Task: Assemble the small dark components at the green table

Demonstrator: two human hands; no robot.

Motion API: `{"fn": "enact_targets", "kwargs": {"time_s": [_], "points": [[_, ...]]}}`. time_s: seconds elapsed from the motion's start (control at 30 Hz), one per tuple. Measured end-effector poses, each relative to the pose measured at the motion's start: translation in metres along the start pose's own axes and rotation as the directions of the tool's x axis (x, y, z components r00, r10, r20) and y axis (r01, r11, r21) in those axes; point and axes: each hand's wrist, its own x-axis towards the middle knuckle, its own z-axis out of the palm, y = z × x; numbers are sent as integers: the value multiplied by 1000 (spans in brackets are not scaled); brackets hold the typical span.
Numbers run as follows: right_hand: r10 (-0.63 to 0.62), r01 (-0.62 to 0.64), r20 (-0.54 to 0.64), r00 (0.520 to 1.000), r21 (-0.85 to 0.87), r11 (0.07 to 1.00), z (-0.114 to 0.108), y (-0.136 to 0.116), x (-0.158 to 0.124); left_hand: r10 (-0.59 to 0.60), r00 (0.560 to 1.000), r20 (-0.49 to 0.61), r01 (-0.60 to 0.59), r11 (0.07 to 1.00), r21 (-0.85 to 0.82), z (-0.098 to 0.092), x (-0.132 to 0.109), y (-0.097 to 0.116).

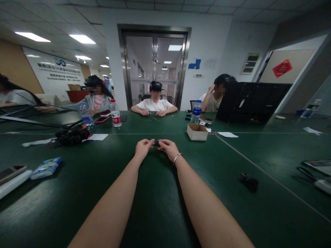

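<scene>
Both of my arms reach forward over a dark green table [155, 199]. Between my fingertips is a small black object [156, 143], too small and dark to name. My left hand [143, 149] pinches its left side with thumb and fingers. From the other side my right hand [167, 148], with a silver bracelet at the wrist, pinches it too. The hands are close together, just above or on the tabletop; I cannot tell which. An open cardboard box [197, 134] stands beyond my right hand.
Left lie a blue-and-white pack [46, 168], a phone [11, 174] and a black tangled bundle [71, 136]. Bottles [116, 115] stand farther back. A small black item [249, 182] lies right, below a large black monitor [253, 101]. Several people sit around the table.
</scene>
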Motion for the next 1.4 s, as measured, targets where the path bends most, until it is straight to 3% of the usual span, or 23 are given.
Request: {"fn": "enact_targets", "kwargs": {"time_s": [0.17, 0.53, 0.73, 1.07, 1.4], "points": [[-25, 26, 43, 999, -29, 999, -1, 2, 0, -20, 997, -70, 28, 994, 109, -2, -1, 0], [1, -4, 76, 997, 49, 999, -1, -4, -4, -31, 1000, 4, 30, 996, 86, -3, -5, 5], [13, -20, 90, 996, 79, 997, 0, -6, -5, -20, 1000, -19, 22, 993, 117, -1, -4, 3], [60, -61, 11, 998, 150, 987, 1, -3, 1, -34, 998, 54, 42, 989, -143, 5, -4, 9], [45, -52, 46, 998, 143, 988, -2, -2, 0, -32, 997, 76, 34, 999, -20, 0, 3, -4]]}}
